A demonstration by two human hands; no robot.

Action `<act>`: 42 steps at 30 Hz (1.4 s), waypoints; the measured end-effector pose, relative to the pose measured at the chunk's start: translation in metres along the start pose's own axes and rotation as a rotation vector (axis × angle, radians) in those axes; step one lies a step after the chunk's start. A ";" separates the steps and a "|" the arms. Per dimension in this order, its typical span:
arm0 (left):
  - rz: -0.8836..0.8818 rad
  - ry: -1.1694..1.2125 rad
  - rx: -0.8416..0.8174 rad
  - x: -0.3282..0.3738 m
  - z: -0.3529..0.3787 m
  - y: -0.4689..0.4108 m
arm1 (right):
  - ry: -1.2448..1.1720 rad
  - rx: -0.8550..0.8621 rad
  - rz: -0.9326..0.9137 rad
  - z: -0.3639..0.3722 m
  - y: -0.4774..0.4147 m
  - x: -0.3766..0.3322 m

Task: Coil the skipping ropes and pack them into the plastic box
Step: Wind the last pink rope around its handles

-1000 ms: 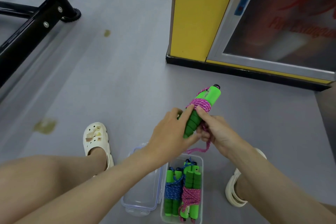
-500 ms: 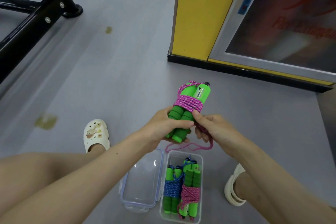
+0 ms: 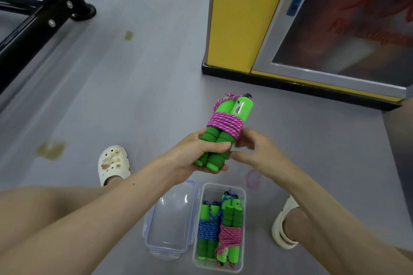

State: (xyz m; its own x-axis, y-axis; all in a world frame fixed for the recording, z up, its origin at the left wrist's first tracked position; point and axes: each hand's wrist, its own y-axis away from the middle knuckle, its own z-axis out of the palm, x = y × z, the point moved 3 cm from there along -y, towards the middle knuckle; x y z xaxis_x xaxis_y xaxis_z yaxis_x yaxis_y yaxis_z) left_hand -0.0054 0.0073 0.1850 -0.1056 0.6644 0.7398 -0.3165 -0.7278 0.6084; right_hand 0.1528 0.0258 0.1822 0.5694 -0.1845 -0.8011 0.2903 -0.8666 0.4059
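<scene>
Above the plastic box, left hand grips the handles while right hand, blurred, now pinches the shortened pink rope tail; coiling nearly done.

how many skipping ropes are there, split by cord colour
pink-cord skipping ropes: 2, one held in the left hand and right hand at, one in the plastic box at
blue-cord skipping rope: 1, in the box
total: 3
</scene>
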 end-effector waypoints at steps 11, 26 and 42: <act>0.006 -0.015 -0.093 0.003 0.008 -0.001 | -0.233 0.058 0.030 0.009 -0.006 0.000; 0.121 -0.228 0.188 0.006 -0.001 -0.004 | -0.176 -0.060 0.225 -0.004 -0.003 -0.001; 0.301 -1.074 0.494 -0.002 0.000 -0.004 | -0.221 -0.109 0.353 0.006 0.000 -0.004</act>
State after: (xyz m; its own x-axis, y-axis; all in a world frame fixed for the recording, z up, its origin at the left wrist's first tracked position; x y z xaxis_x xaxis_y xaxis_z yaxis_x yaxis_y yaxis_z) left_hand -0.0040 0.0090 0.1811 0.7942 0.1499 0.5889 0.0035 -0.9702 0.2423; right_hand 0.1460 0.0233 0.1826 0.4730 -0.5661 -0.6751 0.1936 -0.6807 0.7065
